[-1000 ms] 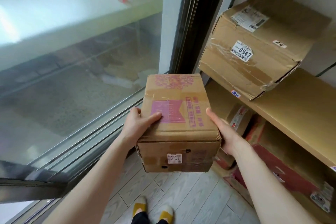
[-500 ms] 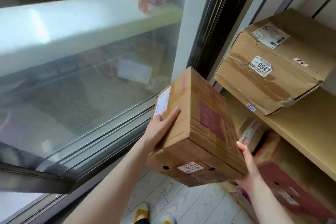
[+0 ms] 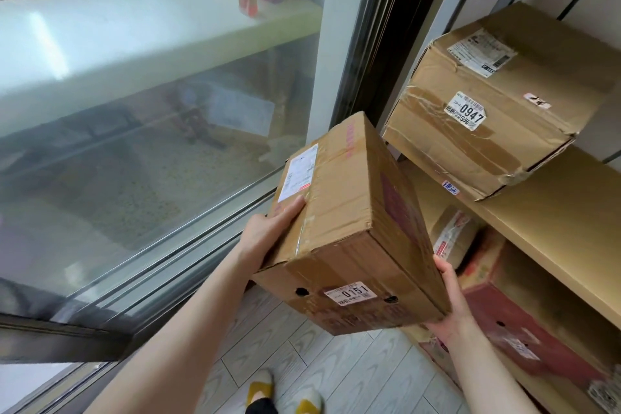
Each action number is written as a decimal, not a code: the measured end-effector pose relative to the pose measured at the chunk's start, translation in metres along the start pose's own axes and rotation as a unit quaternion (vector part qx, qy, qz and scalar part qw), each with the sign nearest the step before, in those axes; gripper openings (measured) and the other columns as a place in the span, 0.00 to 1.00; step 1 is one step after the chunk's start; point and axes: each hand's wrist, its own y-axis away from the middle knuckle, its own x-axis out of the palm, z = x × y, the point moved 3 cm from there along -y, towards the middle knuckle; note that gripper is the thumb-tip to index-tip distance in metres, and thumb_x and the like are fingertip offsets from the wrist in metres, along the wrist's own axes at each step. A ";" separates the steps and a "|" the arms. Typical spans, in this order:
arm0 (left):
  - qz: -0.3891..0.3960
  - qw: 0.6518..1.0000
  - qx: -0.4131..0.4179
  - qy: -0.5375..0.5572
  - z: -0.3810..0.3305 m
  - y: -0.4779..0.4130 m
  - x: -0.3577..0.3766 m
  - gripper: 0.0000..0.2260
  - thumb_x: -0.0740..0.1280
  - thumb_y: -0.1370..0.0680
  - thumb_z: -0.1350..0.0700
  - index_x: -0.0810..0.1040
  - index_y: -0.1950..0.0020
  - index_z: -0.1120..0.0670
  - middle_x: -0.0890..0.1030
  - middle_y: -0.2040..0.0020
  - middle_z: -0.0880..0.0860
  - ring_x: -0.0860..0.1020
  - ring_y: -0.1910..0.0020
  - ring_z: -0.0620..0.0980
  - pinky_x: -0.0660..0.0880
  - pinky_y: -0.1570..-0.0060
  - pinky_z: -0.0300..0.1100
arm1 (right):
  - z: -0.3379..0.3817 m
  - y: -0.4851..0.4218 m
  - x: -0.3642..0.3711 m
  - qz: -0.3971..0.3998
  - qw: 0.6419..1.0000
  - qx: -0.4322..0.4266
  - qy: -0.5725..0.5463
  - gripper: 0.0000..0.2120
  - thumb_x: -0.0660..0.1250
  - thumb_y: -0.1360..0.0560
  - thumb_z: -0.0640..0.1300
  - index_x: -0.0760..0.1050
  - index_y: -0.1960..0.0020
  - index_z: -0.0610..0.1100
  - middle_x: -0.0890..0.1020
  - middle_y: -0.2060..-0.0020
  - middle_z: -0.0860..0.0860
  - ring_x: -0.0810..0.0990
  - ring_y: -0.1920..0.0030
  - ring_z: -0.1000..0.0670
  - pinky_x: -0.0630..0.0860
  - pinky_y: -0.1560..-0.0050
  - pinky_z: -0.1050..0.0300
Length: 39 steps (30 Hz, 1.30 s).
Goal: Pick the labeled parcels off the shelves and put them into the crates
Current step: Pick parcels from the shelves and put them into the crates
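Parcel 0151 (image 3: 339, 212) hangs in mid-air between our two hands, tilted with its right side dropped, in the narrow aisle between a glass sliding door (image 3: 151, 128) and the shelving. Our left hand (image 3: 268, 232) lies flat against the carton's left face, fingers straight, the forefinger tip reaching the lower edge of the white shipping label (image 3: 299, 175). Our right hand (image 3: 450, 306) props the low right-hand edge from beneath, thumb up along the printed side. Its fingers are hidden under the box, so we cannot tell whether they curl. The numbered sticker (image 3: 351, 292) faces us on the near end, between two round punch holes.

Below, yellow-toed slippers (image 3: 262, 386) stand on pale wood-grain flooring (image 3: 336, 373), a bare strip running ahead under the carton. To the left, the door's sill rails (image 3: 168, 265) pass just beside the carton's low left corner, apart from it. To the right, a red-printed carton (image 3: 524, 323) and a taped parcel (image 3: 453, 239) fill the lower bay close behind our right hand.

Farther on, the parcel marked 0947 (image 3: 487, 131) sits askew on the wooden shelf board (image 3: 554, 212), one corner jutting past the front edge. Its near left corner stands near our carton's far top corner, with the dark door post showing between them.
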 end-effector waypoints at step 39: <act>-0.007 0.941 0.191 -0.278 -0.008 -0.083 0.137 0.12 0.57 0.19 0.53 0.73 0.40 0.57 0.77 0.41 0.58 0.74 0.42 0.57 0.67 0.50 0.43 | -0.035 -0.080 -0.044 -0.134 0.988 -0.078 0.023 0.18 0.64 0.25 0.54 0.74 0.36 0.51 0.80 0.41 0.51 0.78 0.41 0.50 0.74 0.37 0.47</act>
